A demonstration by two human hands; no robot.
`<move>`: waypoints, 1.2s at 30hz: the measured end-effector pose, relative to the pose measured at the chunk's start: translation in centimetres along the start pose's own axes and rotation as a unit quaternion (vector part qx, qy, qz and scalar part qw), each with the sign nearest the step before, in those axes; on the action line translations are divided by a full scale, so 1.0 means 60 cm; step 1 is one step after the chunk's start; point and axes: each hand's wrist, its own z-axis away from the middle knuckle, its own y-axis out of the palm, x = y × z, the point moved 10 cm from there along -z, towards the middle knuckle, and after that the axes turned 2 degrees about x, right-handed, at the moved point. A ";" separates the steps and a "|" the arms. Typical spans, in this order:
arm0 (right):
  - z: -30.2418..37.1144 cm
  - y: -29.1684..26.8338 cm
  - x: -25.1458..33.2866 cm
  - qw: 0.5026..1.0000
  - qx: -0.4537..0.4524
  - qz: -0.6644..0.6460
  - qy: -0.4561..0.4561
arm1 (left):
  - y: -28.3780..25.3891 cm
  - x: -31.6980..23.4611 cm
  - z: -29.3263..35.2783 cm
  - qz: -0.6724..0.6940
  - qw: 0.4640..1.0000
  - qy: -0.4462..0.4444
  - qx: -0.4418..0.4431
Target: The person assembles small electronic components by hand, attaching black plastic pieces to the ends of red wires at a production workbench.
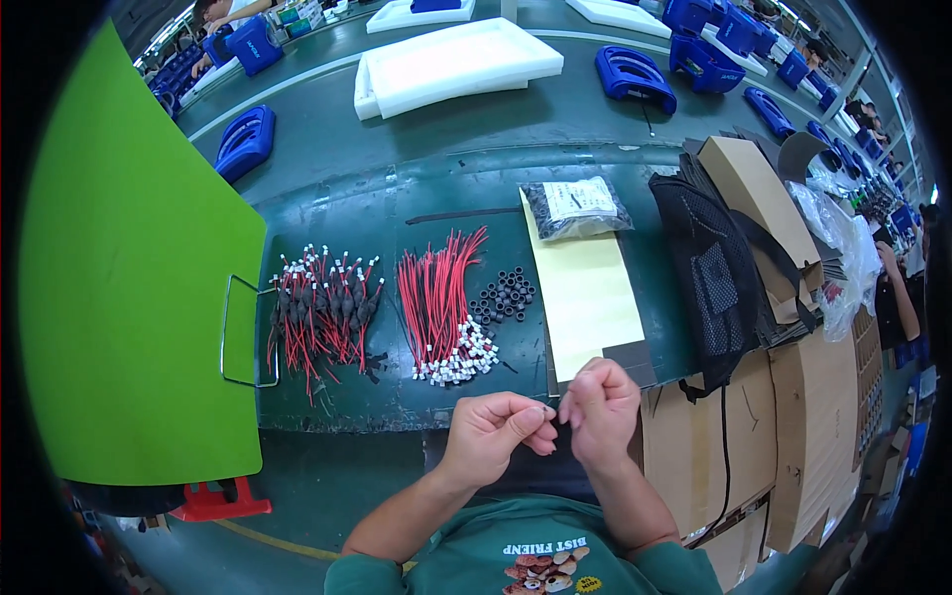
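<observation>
My left hand [498, 432] and my right hand [601, 409] are close together at the table's front edge, fingertips nearly meeting. Both are pinched closed. A tiny dark bit shows at the left fingertips, too small to name; what the right fingers hold is hidden. Beyond them lies a bundle of red and black wires [438, 297] with white connectors toward me. Beside it is a pile of small black rings [504, 296]. Farther left sits a second wire bundle [322, 302], with dark lumps along its wires and white connectors at the far end.
A yellow sheet [580, 297] lies on the green table, with a clear bag of black parts [575, 208] on its far end. At right are a black mesh bag [709, 278] and cardboard boxes [709, 436]. A green panel [139, 268] stands left; white foam [456, 69] lies behind.
</observation>
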 end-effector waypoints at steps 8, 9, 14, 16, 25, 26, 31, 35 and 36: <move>0.013 0.007 0.037 0.990 -0.019 0.134 -0.049 | 0.017 0.005 -0.001 0.075 0.995 -0.016 0.070; 0.014 0.030 0.045 0.969 0.018 0.229 -0.091 | 0.025 0.015 0.001 0.089 0.993 -0.028 0.075; -0.015 0.039 0.065 0.949 0.080 0.296 -0.065 | 0.078 -0.004 0.022 -0.015 0.986 0.026 0.163; -0.043 -0.001 0.055 0.988 -0.008 0.149 0.031 | 0.100 -0.034 0.028 -0.074 0.974 0.071 0.203; -0.015 -0.061 0.041 0.998 0.002 0.051 -0.044 | -0.011 -0.013 -0.010 0.061 0.994 0.091 -0.030; -0.016 -0.049 0.041 0.998 0.002 0.049 -0.043 | -0.018 -0.008 -0.015 0.059 0.994 0.091 -0.032; -0.009 -0.040 0.020 0.998 0.045 0.001 0.032 | -0.005 0.002 -0.020 0.219 0.975 0.042 -0.006; -0.003 -0.031 0.007 0.994 0.050 -0.058 0.072 | -0.002 -0.021 -0.023 0.035 0.993 0.077 -0.086; -0.003 -0.026 0.009 0.993 0.059 -0.076 0.074 | -0.002 -0.021 -0.026 0.035 0.992 0.079 -0.089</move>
